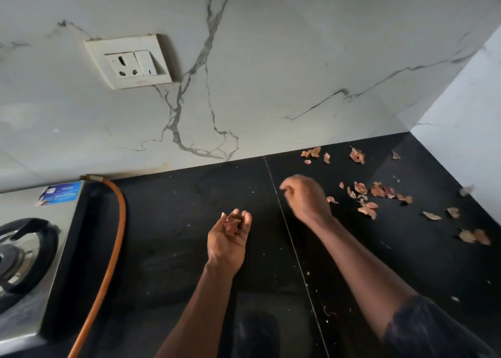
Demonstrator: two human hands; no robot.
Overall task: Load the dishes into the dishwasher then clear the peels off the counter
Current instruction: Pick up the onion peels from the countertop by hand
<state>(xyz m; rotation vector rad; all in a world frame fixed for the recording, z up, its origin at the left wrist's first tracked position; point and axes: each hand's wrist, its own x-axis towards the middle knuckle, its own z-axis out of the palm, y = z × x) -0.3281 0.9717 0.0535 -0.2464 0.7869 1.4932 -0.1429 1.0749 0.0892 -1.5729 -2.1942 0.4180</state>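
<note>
A clump of onion peels point(231, 226) is cupped in the left hand point(229, 242), which is turned palm up over the middle of the black counter point(168, 222), with its fingers curled closely around the clump. The right hand point(307, 199) is held just to the right, fingers curled downward; whether anything is pinched cannot be told. Loose peels point(376, 192) are scattered over the counter's far right. A gas stove point(24, 249) is seen at left.

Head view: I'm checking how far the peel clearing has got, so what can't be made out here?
- Right hand: head view shows its back; whether the curled fingers pinch a peel is hidden.
- Left hand: its fingers curl round held peels, hiding how many.
- Stove: cut off by the left edge.
- Dishwasher and dishes: outside the frame.
</note>
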